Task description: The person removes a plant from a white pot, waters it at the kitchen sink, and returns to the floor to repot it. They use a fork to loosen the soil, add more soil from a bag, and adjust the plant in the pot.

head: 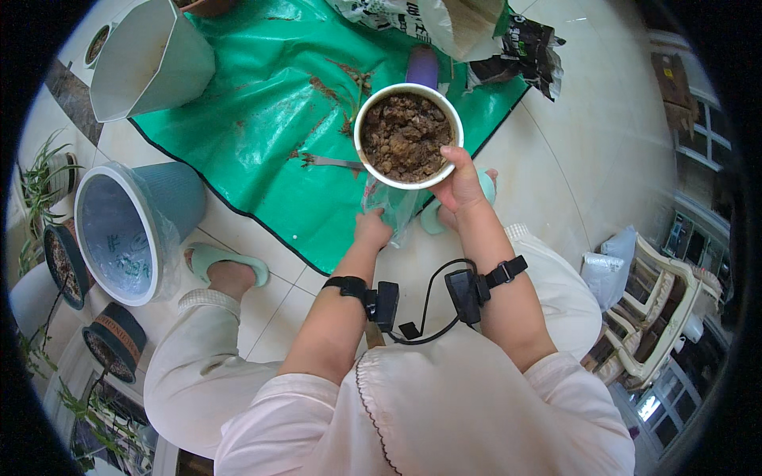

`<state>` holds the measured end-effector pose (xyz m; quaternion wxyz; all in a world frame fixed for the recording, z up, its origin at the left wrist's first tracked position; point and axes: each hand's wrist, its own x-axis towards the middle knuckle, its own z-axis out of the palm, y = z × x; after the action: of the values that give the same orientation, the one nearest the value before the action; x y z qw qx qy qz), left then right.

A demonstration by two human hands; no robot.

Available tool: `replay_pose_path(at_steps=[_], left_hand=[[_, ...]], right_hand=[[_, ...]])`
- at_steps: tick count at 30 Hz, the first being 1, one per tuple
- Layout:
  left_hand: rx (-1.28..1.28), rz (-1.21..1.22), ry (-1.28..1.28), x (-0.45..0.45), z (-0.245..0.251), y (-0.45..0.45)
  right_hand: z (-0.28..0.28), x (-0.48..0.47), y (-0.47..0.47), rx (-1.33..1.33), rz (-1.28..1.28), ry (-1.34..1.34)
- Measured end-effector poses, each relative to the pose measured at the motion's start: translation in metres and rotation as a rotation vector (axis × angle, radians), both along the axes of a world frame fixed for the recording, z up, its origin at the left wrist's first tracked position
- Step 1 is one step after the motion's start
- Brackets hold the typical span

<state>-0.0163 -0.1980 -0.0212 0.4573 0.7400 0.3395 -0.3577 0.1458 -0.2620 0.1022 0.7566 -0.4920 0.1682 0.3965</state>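
My right hand (459,178) grips the rim of a round white pot (409,185) filled with brown, lumpy soil (407,137), its thumb over the edge. Below the pot, my left hand (373,229) is closed on a clear plastic bag (399,208), which hangs partly hidden under the pot. A metal hand fork (333,161) with soiled tines lies on the green mat (262,137), its other end hidden behind the pot. Just above it on the mat are uprooted plant stems with roots (361,89). A purple cylindrical object (422,66) shows beyond the pot.
A lined blue waste bin (178,193) and a tall pale planter (184,71) stand at the left. Potted plants (114,342) line the far left. Opened bags, one white (411,21) and one black (530,53), lie at the mat's far edge. Chairs (661,315) stand right.
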Motion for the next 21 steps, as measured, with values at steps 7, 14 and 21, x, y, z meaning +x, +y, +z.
replay_pose_path(at_steps=[7, 14, 21], left_hand=[[0.190, -0.458, -0.450, 0.028, 0.067, -0.015], [0.481, -0.215, -0.768, 0.053, 0.145, 0.040], [0.587, 0.297, -1.057, 0.040, 0.193, 0.098]], right_hand=[[0.023, -0.001, -0.041, 0.030, -0.117, 0.073], [0.053, -0.004, -0.053, 0.152, -0.151, -0.058], [0.069, -0.011, -0.060, 0.252, -0.130, -0.101]])
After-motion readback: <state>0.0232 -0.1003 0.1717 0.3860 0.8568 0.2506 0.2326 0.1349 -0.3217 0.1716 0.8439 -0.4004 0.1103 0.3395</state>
